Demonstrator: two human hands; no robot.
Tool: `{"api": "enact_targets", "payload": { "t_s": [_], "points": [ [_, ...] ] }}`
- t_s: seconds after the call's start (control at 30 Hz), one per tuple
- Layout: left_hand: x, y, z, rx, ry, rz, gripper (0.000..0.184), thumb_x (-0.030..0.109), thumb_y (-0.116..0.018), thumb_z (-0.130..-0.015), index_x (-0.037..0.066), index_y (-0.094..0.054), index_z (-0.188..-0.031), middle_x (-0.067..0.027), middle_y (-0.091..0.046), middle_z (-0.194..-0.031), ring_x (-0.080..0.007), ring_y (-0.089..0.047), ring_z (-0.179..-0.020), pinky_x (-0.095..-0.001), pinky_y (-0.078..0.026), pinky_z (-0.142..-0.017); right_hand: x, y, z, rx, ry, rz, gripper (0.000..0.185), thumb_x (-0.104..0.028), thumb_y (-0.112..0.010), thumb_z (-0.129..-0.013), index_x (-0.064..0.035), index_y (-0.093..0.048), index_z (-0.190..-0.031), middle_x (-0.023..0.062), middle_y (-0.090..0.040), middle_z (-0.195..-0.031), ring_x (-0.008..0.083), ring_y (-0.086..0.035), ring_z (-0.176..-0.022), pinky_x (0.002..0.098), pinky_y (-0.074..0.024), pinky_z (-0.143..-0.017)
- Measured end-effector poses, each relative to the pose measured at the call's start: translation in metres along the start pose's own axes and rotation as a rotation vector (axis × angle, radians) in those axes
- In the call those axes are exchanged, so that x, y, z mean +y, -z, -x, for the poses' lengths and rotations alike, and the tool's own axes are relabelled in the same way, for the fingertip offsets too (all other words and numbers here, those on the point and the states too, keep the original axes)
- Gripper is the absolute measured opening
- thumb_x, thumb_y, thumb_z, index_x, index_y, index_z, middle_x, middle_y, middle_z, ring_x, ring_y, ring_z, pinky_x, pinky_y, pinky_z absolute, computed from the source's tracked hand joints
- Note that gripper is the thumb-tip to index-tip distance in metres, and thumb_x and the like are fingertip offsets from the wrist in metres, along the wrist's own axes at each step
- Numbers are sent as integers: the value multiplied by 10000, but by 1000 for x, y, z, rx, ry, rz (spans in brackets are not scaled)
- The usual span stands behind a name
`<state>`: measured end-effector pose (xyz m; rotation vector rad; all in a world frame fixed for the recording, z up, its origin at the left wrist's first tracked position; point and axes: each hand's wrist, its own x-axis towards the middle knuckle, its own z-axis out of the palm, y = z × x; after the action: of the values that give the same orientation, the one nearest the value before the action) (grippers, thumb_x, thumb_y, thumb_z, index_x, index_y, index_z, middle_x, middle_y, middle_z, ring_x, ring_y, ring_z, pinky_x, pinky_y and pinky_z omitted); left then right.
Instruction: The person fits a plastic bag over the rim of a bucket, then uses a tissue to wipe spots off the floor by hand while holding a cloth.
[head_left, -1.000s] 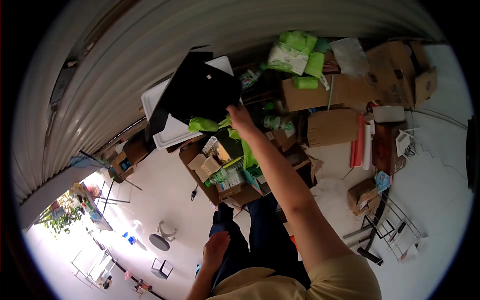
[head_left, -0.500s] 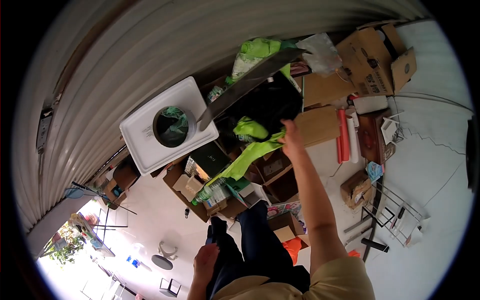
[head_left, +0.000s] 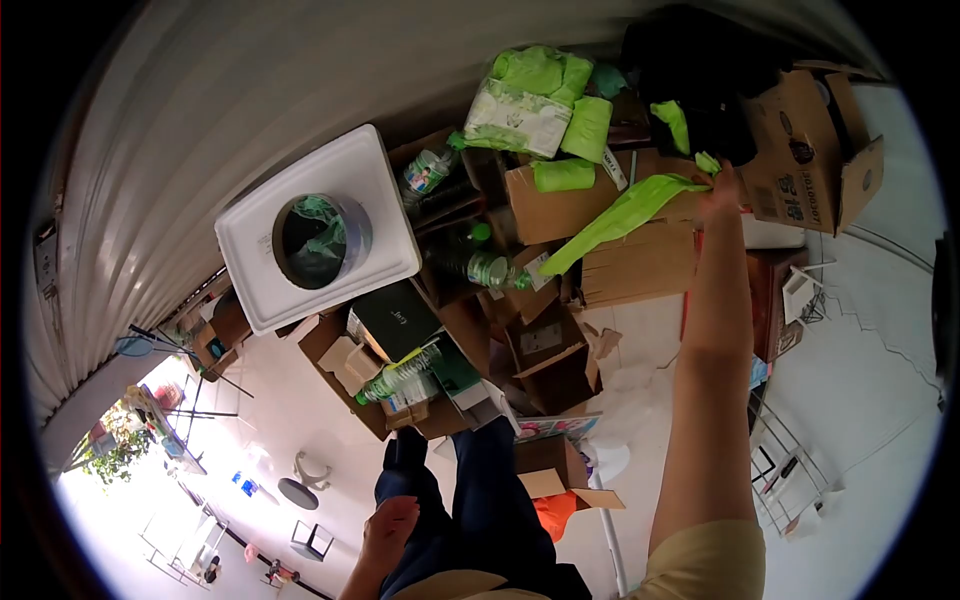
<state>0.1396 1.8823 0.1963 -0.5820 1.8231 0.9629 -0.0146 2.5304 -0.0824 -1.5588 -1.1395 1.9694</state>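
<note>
My right hand (head_left: 720,192), arm stretched out to the upper right, is closed on one end of a long lime-green strip (head_left: 630,218), apparently cloth or thin plastic. The strip hangs down leftward across cardboard, towards a clear plastic bottle (head_left: 488,270). Just beyond the hand lies a black bag-like bundle (head_left: 700,75) with a green piece (head_left: 670,125) on it; whether it joins the strip I cannot tell. My left hand (head_left: 388,530) hangs low beside my thigh, fingers curled, with nothing visible in it. Folded green packs (head_left: 540,85) lie at the top.
A white lid or tray (head_left: 378,165) carrying a round tub (head_left: 350,240) stands left of centre. Below it an open carton (head_left: 335,350) holds bottles and small boxes. A large brown carton (head_left: 790,150) stands at upper right. Near my feet sits a small open box (head_left: 545,483).
My right hand moved up and right with the green strip. The black bundle shifted from the middle to the upper right, uncovering green packs and cardboard. A long dark flat piece no longer shows.
</note>
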Motion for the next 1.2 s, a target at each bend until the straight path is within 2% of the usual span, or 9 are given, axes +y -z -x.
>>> {"api": "enact_targets", "payload": {
  "t_s": [0.17,0.4,0.47,0.5,0.63,0.83,0.97,1.07,1.2],
  "points": [
    [6,-10,-4,-9,49,-21,223,72,-600,-833,-7,-570,-1039,-78,-638,-919,-111,-602,-827,-212,-470,-703,16,-11,-45,-94,-1,-13,327,-266,-412,-931,-44,-480,-1163,91,-520,-1026,224,-521,-766,414,-469,-677],
    [0,-9,0,-28,46,73,232,78,-590,-845,-7,-559,-1058,-84,-628,-937,-116,-598,-850,-221,-469,-730,13,-21,13,-5,-63,34,387,-313,-435,-931,-49,-444,-1214,93,-502,-1069,224,-513,-804,379,-477,-696],
    [1,-7,4,-36,16,76,233,82,-586,-848,-8,-555,-1060,-82,-626,-935,-117,-597,-849,-225,-470,-732,16,-20,51,236,-30,-1,184,-222,-427,-938,-61,-516,-936,43,-475,-720,152,-390,-525,300,-380,-501],
    [1,-6,6,-41,-5,75,234,85,-583,-851,-9,-552,-1063,-80,-624,-933,-119,-596,-848,-229,-471,-734,20,-8,65,194,-29,11,189,-231,-426,-937,-66,-518,-940,32,-473,-710,137,-374,-504,285,-359,-484],
    [-6,7,18,-40,-7,110,234,88,-581,-851,-10,-546,-1060,-79,-620,-922,-124,-595,-855,-241,-475,-745,44,29,170,-155,-40,-159,232,-273,-428,-936,-98,-548,-1032,-15,-493,-698,80,-329,-434,245,-279,-414],
    [-18,43,41,-141,-351,65,257,21,-588,-823,8,-535,-1074,-54,-622,-936,-118,-592,-902,-248,-480,-774,77,-11,438,-428,-261,-190,264,-275,-502,-894,-76,-559,-1058,19,-545,-760,58,-340,-421,193,-278,-379],
    [-35,76,86,67,-638,75,384,68,-705,-707,33,-571,-1065,-141,-546,-1100,-251,-549,-1034,-309,-483,-822,104,-51,622,-756,-298,90,290,-284,-522,-877,-59,-536,-1060,43,-530,-779,54,-424,-535,171,-304,-404],
    [-67,122,130,247,-900,-118,430,78,-731,-650,39,-585,-1052,-165,-486,-1201,-313,-489,-1106,-389,-428,-898,123,-64,744,-1191,-170,300,224,-88,-481,-890,-32,-501,-1107,47,-534,-855,94,-503,-750,217,-409,-689],
    [-182,191,166,281,-1082,-151,318,73,-689,-643,41,-619,-952,-143,-567,-1104,-317,-528,-1042,-438,-400,-874,154,-65,878,-1530,-107,391,288,-10,-542,-851,-35,-485,-1132,43,-515,-925,94,-499,-784,210,-413,-699]
  ]
}}
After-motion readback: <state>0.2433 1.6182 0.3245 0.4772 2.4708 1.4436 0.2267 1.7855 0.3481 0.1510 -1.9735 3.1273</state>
